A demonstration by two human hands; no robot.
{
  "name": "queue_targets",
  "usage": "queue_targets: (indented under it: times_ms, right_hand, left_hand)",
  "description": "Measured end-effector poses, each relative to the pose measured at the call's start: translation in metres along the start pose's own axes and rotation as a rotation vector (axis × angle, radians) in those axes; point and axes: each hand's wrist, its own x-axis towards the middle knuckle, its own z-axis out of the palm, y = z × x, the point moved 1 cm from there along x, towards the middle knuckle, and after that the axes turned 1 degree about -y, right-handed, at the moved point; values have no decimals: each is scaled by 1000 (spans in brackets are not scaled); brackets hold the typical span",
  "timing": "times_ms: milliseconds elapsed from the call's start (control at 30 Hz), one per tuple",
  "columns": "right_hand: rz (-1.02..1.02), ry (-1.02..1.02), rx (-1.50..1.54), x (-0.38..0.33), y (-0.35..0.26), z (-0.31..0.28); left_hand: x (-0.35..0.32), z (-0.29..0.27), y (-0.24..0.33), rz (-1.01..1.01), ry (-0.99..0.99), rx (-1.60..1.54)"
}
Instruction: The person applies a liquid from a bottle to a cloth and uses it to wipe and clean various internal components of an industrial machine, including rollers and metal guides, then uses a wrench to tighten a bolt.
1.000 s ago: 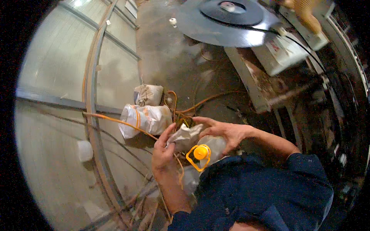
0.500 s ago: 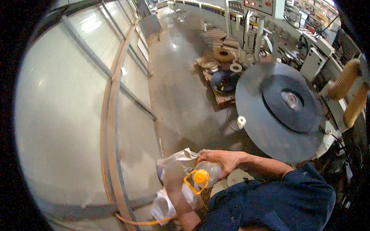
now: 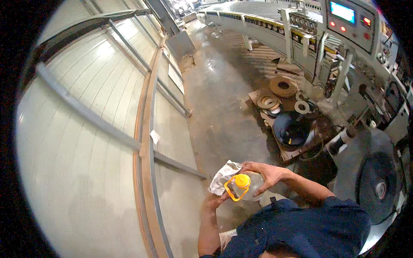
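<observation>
A clear plastic jug [image 3: 254,182] with a yellow cap and a yellow loop handle is in front of my body, seen from above. My right hand [image 3: 270,174] wraps around its far right side, fingers spread over the shoulder of the jug. At the near left side, my left hand [image 3: 216,200] grips the jug low down, its fingers partly hidden beneath the handle. A crumpled whitish cloth [image 3: 224,177] lies against the jug's left side, between the two hands. Which hand bears the cloth I cannot tell.
A panelled wall [image 3: 103,159] with metal rails runs along the left. On the right, a pallet [image 3: 286,154] carries rolls of edging and a black reel. Beyond stand a machine with a lit control panel [image 3: 350,23] and a large dark disc [image 3: 365,172].
My view has turned left, so the pallet and disc sit farther right. My left hand, blurred beside the cloth before, now rests at the jug. The cloth looks more bunched up.
</observation>
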Motion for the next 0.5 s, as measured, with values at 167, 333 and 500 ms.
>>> queue_targets:
  times_ms: [167,333,500]
  right_hand:
    - [40,25,-77,136,53,-131]
    - [69,108,-112,254,165,-265]
    - [147,90,-67,385,253,-404]
  left_hand:
    - [158,-81,18,62,315,11]
    - [346,-176,24,-48,330,46]
    - [546,-306,-18,-189,205,157]
